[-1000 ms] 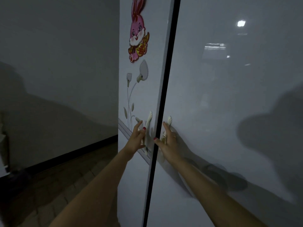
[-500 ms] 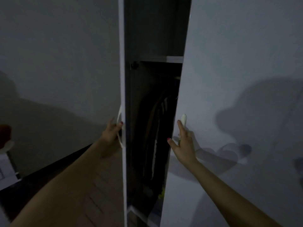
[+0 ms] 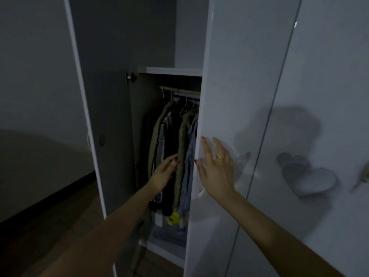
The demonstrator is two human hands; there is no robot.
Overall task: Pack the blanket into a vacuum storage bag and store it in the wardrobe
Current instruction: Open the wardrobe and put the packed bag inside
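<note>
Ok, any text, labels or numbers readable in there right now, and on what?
None can be read.
Wardrobe doors: plain glossy panels, no writing.
Hanging clothes: dark and blurred, no legible tags or prints.
Yellow item below the clothes: too dim to show any marking.
Shapes on the far right door: blurred decoration, no words.

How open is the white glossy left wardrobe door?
Wide open: the white glossy left wardrobe door is swung out, showing its grey inner face, the hanging clothes and rail.

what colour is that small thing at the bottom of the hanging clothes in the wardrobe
Bright yellow, seen in the head view, low among the dark clothes.
</note>
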